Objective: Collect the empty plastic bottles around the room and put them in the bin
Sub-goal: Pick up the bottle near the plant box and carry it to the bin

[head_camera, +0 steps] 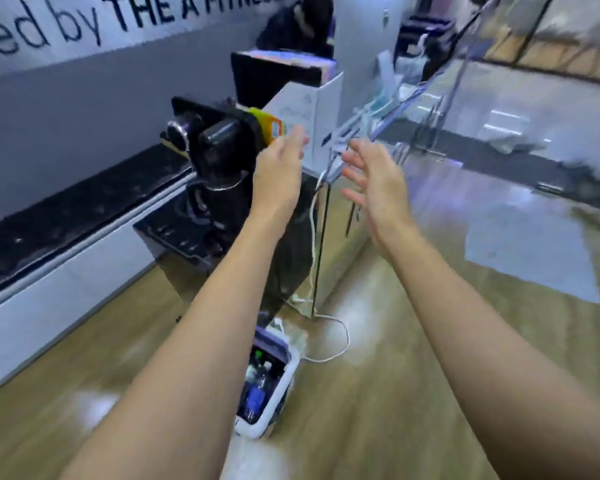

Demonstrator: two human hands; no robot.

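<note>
Left hand [278,168]: raised mid-scene on an outstretched bare forearm, grip apart, fingers straight and together, holding nothing; it shows in front of a black machine [215,161] and a white box [305,109], and whether it touches either cannot be told. Right hand [374,181]: just right of the left hand and apart from it, palm turned left, grip apart with fingers spread, holding nothing. Bin [282,386]: white-walled, lid up at its far end, standing on the wooden floor [413,393] near and below the left forearm. Bottles [257,393]: several plastic ones lying inside the bin, one with a blue label; the count is blurred. Cable [342,341]: white, hanging down from the table and looping on the floor just right of the bin's far end. Table [347,237]: glass-topped with a reflective side, behind both hands, carrying blurred small items. Wall [66,109]: grey, far left, with a white banner in dark lettering. Person [298,26]: in dark clothing, far, behind the table.
</note>
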